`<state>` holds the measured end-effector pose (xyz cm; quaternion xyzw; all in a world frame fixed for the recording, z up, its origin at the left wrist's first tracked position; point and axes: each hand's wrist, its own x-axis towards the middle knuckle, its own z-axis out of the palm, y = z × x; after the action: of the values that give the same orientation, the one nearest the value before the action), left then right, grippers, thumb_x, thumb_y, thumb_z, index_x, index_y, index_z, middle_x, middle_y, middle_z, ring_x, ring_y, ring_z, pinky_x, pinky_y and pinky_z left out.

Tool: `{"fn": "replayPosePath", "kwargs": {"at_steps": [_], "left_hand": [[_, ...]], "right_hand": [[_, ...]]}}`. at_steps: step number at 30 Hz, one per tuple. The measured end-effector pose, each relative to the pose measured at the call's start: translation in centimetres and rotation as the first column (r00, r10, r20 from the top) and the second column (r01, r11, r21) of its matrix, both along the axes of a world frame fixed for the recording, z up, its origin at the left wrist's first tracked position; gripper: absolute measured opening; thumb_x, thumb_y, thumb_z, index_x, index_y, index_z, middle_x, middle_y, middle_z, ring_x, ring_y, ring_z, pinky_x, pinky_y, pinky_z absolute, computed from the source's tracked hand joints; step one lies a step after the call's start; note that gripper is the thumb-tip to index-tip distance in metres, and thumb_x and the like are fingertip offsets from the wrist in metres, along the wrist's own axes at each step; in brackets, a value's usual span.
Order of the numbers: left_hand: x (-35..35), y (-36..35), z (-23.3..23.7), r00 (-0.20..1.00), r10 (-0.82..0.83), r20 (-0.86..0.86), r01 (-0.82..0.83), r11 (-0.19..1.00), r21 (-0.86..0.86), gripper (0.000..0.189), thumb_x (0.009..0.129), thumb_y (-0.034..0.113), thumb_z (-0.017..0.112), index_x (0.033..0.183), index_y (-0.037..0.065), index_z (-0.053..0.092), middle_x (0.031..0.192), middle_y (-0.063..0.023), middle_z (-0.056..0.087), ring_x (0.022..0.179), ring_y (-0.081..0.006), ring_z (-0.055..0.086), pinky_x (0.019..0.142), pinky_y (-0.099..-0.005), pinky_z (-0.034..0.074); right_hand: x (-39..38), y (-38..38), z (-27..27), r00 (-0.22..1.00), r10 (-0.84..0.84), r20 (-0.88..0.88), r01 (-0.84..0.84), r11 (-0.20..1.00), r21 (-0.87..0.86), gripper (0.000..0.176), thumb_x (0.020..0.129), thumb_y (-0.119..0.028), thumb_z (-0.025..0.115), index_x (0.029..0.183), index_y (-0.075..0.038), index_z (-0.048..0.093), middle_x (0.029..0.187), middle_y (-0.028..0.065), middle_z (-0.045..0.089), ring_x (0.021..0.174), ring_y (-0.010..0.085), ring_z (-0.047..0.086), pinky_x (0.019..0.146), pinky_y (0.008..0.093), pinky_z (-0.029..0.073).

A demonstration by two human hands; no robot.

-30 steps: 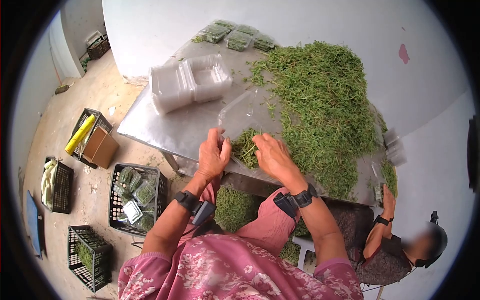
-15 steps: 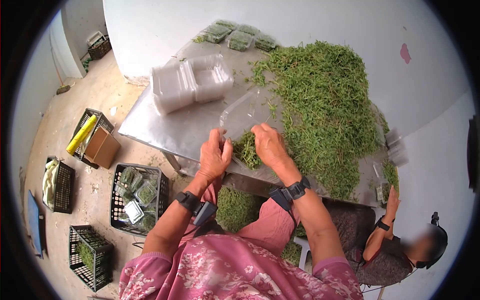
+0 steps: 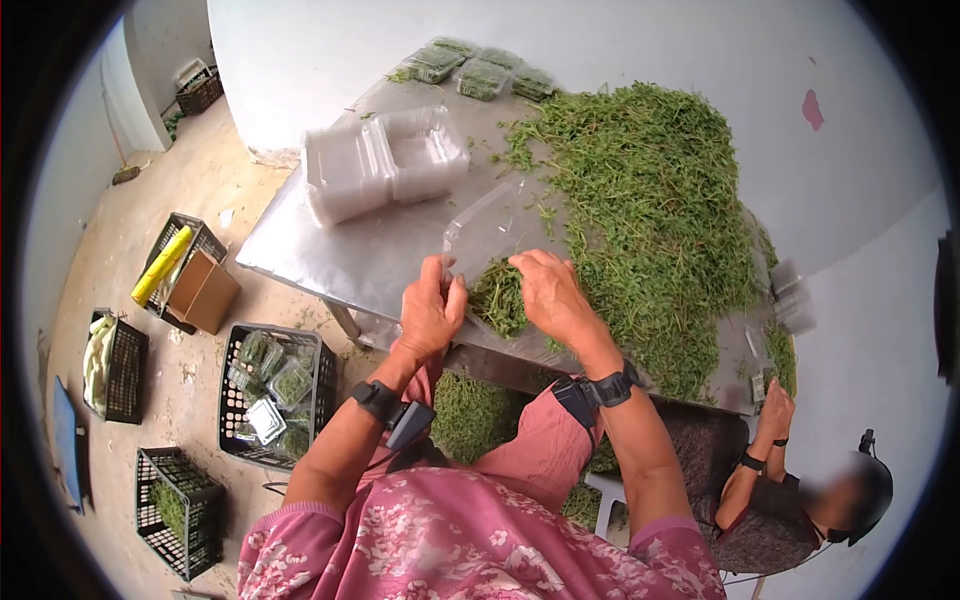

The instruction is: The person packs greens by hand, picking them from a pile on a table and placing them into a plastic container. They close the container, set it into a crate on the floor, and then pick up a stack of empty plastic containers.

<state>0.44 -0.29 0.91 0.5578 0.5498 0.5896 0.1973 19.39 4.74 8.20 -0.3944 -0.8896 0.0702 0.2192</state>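
A clear plastic clamshell box [image 3: 480, 225] lies at the table's near edge with its lid folded back. Leafy green sprigs [image 3: 500, 298] fill its near half. My left hand [image 3: 433, 312] pinches the left side of the box between thumb and fingers. Just right of these sprigs is my right hand [image 3: 557, 303], back up, its fingers bent down and partly hidden. Whether it holds any sprigs I cannot make out. Beyond it a large heap of the same greens [image 3: 650, 210] covers the right of the table.
The metal table [image 3: 300, 240] bears stacked clamshell boxes [image 3: 350, 175] and several filled packs [image 3: 482, 80]. On the floor at left stand black crates [image 3: 328, 385], one with packed greens. A co-worker [image 3: 770, 500] sits at right, hands [image 3: 775, 410] near the table.
My right hand has shifted slightly right, away from the box lid's edge. My left hand stays on the box. The co-worker's hands have come closer together.
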Motion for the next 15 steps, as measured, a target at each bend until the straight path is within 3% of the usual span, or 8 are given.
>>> {"fn": "replayPosePath", "kwargs": {"at_steps": [2,3,5,6,9,12,15], "left_hand": [[0.0,-0.1,0.2,1.000,0.002,-0.004,-0.002,1.000,-0.010,0.025,0.088,0.011,0.059,0.111,0.003,0.051,0.062,-0.0145,0.055,0.055,-0.0337,0.057,0.055,-0.0403,0.046],[0.0,-0.2,0.3,1.000,0.005,-0.007,-0.005,1.000,-0.015,0.026,0.088,0.011,0.059,0.111,0.003,0.051,0.062,-0.0146,0.054,0.055,-0.0338,0.057,0.055,-0.0405,0.046],[0.0,-0.1,0.0,1.000,0.012,-0.012,-0.012,1.000,0.012,0.023,0.089,0.009,0.059,0.109,0.001,0.053,0.061,-0.0113,0.052,0.053,-0.0237,0.052,0.054,-0.0349,0.044],[0.0,-0.1,-0.1,1.000,0.013,-0.013,-0.013,1.000,0.026,0.022,0.089,0.008,0.059,0.108,0.000,0.054,0.061,-0.0097,0.051,0.051,-0.0186,0.049,0.053,-0.0320,0.043],[0.1,-0.1,0.1,1.000,0.000,-0.015,0.000,1.000,0.008,0.022,0.089,0.008,0.059,0.108,0.000,0.054,0.061,-0.0093,0.051,0.051,-0.0177,0.049,0.053,-0.0318,0.042],[0.0,-0.2,0.3,0.999,-0.004,-0.039,0.003,1.000,-0.026,0.026,0.088,0.010,0.059,0.111,0.003,0.050,0.062,-0.0153,0.056,0.055,-0.0351,0.058,0.056,-0.0414,0.046],[0.0,-0.3,0.2,1.000,-0.014,-0.013,0.014,1.000,-0.017,0.027,0.087,0.010,0.059,0.111,0.003,0.050,0.062,-0.0152,0.056,0.055,-0.0353,0.058,0.056,-0.0414,0.046]], "right_hand": [[-0.7,-0.4,-0.3,0.995,0.045,0.087,-0.052,0.996,0.077,0.025,0.084,-0.001,0.052,0.106,-0.003,0.064,0.101,0.0138,0.062,0.099,0.0326,0.056,0.084,0.0450,0.043],[-1.0,-0.4,-0.4,0.986,0.032,0.163,-0.036,0.999,0.024,0.025,0.083,0.000,0.052,0.105,-0.003,0.064,0.100,0.0132,0.061,0.098,0.0320,0.055,0.084,0.0449,0.042],[-1.6,-0.2,-0.5,0.949,0.018,0.315,0.007,0.997,-0.077,0.024,0.081,0.001,0.052,0.101,-0.004,0.063,0.099,0.0120,0.060,0.098,0.0310,0.054,0.084,0.0446,0.041],[-1.9,0.0,-0.7,0.951,0.021,0.309,0.001,0.997,-0.071,0.023,0.081,0.001,0.052,0.100,-0.004,0.063,0.099,0.0117,0.060,0.098,0.0312,0.054,0.085,0.0445,0.041],[-1.8,0.6,-1.2,0.953,0.024,0.301,-0.007,0.998,-0.056,0.023,0.081,0.002,0.051,0.099,-0.004,0.063,0.100,0.0120,0.059,0.099,0.0328,0.054,0.086,0.0444,0.041],[-1.6,1.0,-1.8,0.963,0.028,0.269,-0.016,0.999,-0.044,0.026,0.082,0.003,0.051,0.105,-0.003,0.062,0.105,0.0136,0.060,0.102,0.0352,0.054,0.088,0.0443,0.041],[-1.0,0.5,-1.7,0.991,0.010,0.133,-0.007,1.000,-0.023,0.025,0.084,0.000,0.052,0.106,-0.003,0.063,0.110,0.0133,0.061,0.104,0.0354,0.056,0.089,0.0439,0.042]]}}
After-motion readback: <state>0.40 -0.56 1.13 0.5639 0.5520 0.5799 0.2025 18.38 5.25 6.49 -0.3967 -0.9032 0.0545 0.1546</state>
